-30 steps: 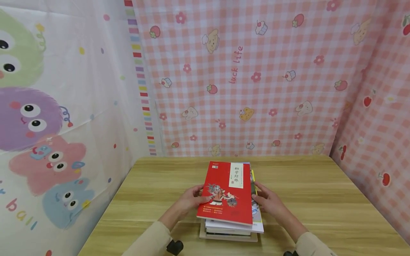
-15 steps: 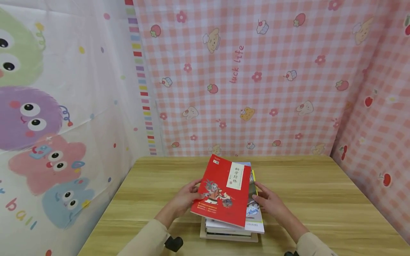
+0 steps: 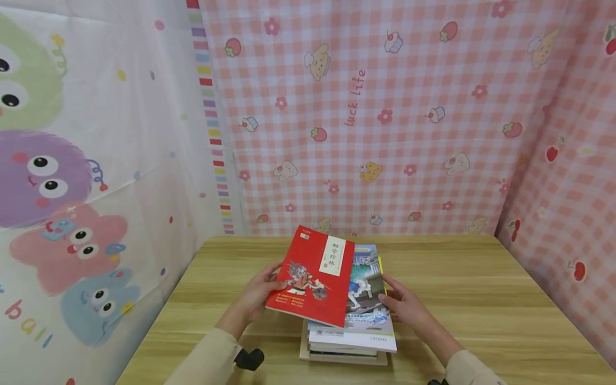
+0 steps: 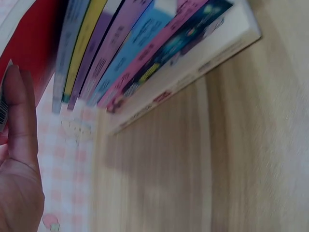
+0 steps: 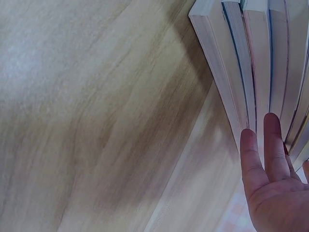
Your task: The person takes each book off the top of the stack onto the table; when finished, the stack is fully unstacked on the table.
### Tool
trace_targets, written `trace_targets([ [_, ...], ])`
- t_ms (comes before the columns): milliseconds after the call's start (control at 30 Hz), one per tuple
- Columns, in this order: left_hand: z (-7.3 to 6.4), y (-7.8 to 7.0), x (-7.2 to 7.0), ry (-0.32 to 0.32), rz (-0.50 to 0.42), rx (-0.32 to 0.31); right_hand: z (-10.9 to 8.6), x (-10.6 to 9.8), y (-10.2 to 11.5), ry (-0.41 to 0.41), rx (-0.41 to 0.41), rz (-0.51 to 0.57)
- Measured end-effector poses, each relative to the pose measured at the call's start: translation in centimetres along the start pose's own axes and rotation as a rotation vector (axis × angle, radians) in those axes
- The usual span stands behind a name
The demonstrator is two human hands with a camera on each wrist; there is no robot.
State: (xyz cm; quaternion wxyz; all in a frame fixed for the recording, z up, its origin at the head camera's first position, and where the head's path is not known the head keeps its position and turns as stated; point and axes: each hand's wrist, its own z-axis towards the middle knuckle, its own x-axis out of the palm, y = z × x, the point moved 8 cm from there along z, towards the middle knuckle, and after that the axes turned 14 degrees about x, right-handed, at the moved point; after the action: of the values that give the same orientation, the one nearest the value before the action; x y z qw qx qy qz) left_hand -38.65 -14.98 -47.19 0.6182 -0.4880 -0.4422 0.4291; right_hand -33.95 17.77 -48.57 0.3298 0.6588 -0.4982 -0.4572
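Observation:
A red paperback book [image 3: 310,283] with Chinese lettering is pinched at its left edge by my left hand [image 3: 255,291], thumb on the cover and fingers beneath. The book is tilted, raised over the left part of a book stack [image 3: 353,342]. An illustrated book [image 3: 367,286] with a blue-green cover tops that stack. My right hand [image 3: 406,307] rests along the stack's right side, its fingers extended against the page edges in the right wrist view. Coloured spines [image 4: 140,53] face left in the left wrist view, above a thick white book [image 4: 183,82] at the bottom.
The stack stands near the front middle of a wood-grain table [image 3: 481,299]. A pink checked curtain [image 3: 366,133] hangs behind the table, and a white cartoon-print curtain [image 3: 159,133] closes off the left side.
My left hand has lifted the red book off the pile and carried it left, turning it slightly clockwise. More of the illustrated cover beneath shows. The right hand stays at the stack's side.

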Motion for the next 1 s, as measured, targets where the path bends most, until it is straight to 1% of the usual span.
trace_targets([
  [200,0.7,-0.3,-2.8,-0.092,-0.011,0.000,0.1,-0.1,-0.1,-0.007,0.002,-0.007],
  [300,1.2,-0.5,-4.4,-0.125,-0.020,0.006,0.1,-0.1,-0.1,-0.006,-0.006,-0.004],
  [433,1.9,-1.2,-6.5,-0.147,-0.017,0.018,0.0,0.0,-0.1,0.002,-0.012,0.015],
  [600,2.8,-1.7,-8.7,-0.181,0.010,0.007,0.0,0.0,-0.1,0.003,-0.006,0.033],
  [700,3.5,-1.4,-9.6,-0.185,0.022,0.002,-0.1,-0.1,0.0,-0.007,-0.005,0.023],
  [767,3.8,-1.0,-10.0,-0.178,0.033,0.001,-0.1,-0.1,0.0,-0.009,-0.007,0.017],
  [1000,4.4,1.4,-11.1,-0.176,0.093,-0.029,0.0,-0.1,-0.1,-0.021,-0.004,0.027],
])
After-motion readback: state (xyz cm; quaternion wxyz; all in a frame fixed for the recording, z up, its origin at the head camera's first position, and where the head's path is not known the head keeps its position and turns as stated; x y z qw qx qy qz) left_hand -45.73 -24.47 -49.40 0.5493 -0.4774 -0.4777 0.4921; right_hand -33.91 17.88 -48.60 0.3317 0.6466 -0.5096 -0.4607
